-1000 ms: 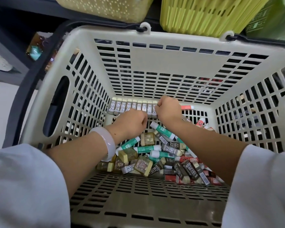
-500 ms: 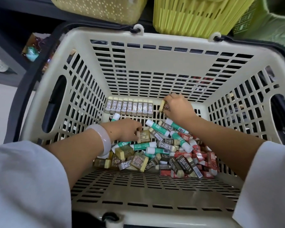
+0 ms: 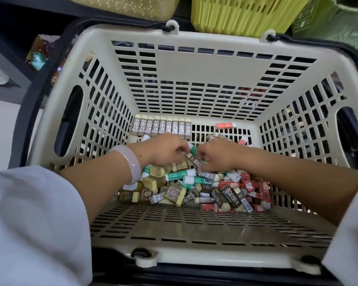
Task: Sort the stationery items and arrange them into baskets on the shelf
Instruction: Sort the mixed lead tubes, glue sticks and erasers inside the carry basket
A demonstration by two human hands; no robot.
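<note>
Head camera is looking down into a cream slotted basket (image 3: 194,65) with a dark handle around its rim. Both hands are reaching in over a loose pile of erasers (image 3: 194,190) and green-and-white glue sticks (image 3: 180,176) lying along the middle of the basket floor. The left hand (image 3: 163,151), with a pale bangle (image 3: 130,164) on its wrist, is curling its fingers on a green-tipped glue stick at the top of the pile. The right hand (image 3: 213,155) is just beside it, fingers bent down into the pile; what it is gripping cannot be told. A neat row of 2B erasers (image 3: 161,126) is standing against the far wall, toward the far left corner. Yellow baskets (image 3: 246,15) are sitting on the shelf beyond.
</note>
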